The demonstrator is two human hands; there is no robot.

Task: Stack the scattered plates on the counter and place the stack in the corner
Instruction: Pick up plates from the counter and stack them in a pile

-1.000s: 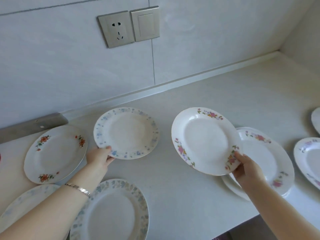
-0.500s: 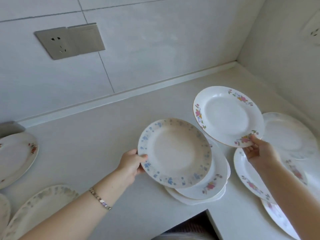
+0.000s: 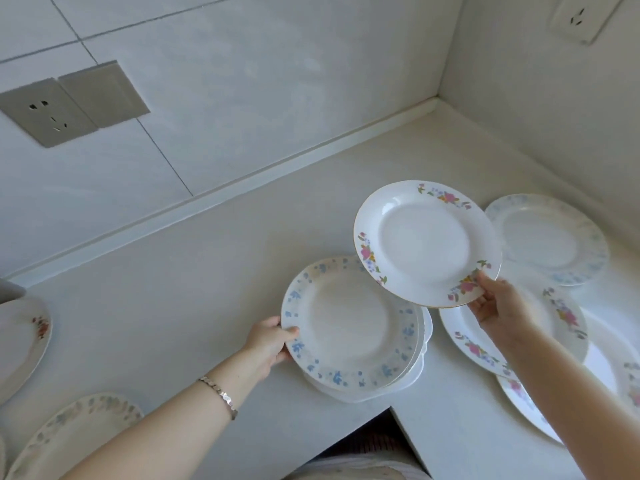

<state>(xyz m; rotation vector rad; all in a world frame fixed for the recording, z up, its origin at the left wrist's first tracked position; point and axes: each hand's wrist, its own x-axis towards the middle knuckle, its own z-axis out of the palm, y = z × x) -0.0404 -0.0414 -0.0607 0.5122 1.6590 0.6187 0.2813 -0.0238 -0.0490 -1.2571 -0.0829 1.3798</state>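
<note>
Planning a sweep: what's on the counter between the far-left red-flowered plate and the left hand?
Nothing: the head view shows bare counter from the red-flowered plate to the left hand.

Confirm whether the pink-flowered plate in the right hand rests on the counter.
No: the right hand holds the pink-flowered plate tilted in the air above the counter.

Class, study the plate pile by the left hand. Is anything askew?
Yes: the blue plate on top sits off-centre, so the lower plates stick out at its right and front. Nothing looks broken.
</note>
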